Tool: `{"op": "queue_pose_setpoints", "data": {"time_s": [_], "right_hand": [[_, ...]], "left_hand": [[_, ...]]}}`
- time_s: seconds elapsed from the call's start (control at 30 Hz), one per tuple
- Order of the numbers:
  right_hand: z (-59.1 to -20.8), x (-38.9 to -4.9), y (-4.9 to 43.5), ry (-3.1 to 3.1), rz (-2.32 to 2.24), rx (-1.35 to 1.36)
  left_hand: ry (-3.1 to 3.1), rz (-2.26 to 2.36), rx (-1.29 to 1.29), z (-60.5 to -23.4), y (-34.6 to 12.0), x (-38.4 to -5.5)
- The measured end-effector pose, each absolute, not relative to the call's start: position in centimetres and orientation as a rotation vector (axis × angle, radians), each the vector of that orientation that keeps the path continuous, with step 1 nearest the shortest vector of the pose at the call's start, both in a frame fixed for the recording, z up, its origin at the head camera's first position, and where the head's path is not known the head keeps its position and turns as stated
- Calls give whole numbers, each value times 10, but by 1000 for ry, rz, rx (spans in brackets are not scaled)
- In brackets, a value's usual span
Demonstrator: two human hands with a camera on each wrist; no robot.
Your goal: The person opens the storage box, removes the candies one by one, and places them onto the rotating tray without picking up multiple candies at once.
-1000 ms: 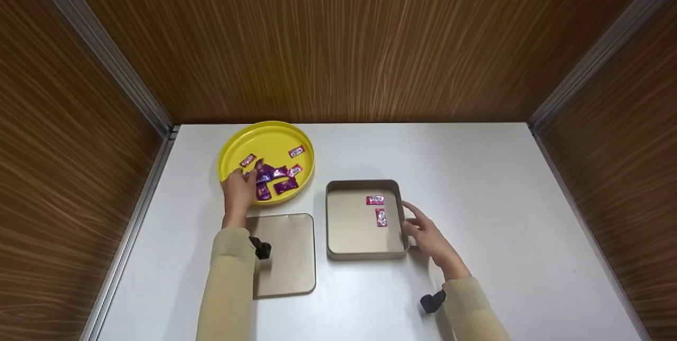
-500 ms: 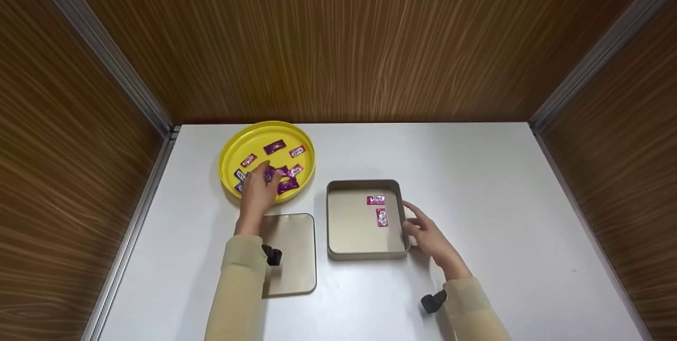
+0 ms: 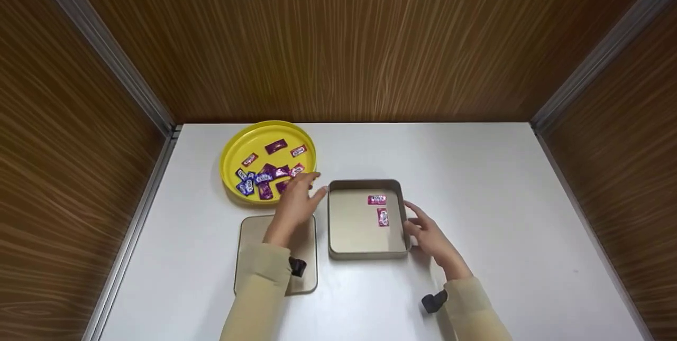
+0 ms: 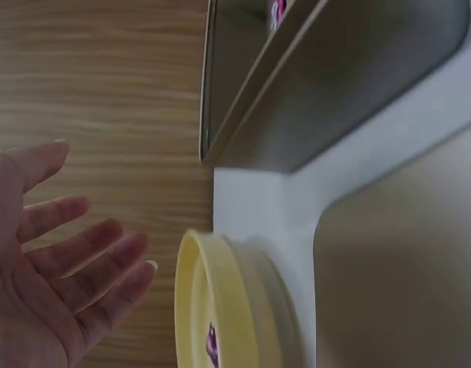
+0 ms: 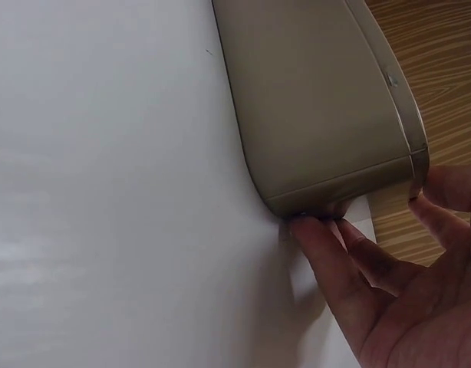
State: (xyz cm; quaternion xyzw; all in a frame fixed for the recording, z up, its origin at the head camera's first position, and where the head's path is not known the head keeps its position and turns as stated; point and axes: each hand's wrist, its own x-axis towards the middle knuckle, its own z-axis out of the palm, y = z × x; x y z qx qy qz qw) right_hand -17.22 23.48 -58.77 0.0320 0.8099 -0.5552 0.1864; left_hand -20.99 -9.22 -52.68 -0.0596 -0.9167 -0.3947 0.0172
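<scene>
My left hand (image 3: 295, 204) hovers between the round yellow tray (image 3: 228, 146) and the square metal tin (image 3: 366, 256). Its fingers are spread and relaxed, and the left wrist view shows nothing in the palm (image 4: 24, 314). Several purple, blue and pink wrapped candies (image 3: 265, 190) lie in the tray, some partly hidden behind that hand. Inside the tin are two pink-wrapped candies, one crosswise (image 3: 377, 200) and one lengthwise (image 3: 383, 218). My right hand (image 3: 432, 236) rests its fingertips against the tin's right outer side; the right wrist view shows fingers (image 5: 324, 249) touching its corner.
The flat metal lid (image 3: 251, 256) lies on the white table (image 3: 502, 214) left of the tin, partly under my left forearm. Wood-patterned panels (image 3: 344, 39) enclose the table at the back and both sides.
My left hand has moved right, from the tray's left side across the candies to its right edge. A purple candy now lies farther back in the tray. My right hand stays at the tin.
</scene>
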Motion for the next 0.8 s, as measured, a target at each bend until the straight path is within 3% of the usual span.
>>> {"op": "queue_pose_setpoints", "data": {"time_s": [0.8], "right_hand": [[-581,-191,231,2360,-1578,100]], "left_hand": [[-3069,-834,-683,-551,6,-183]]}}
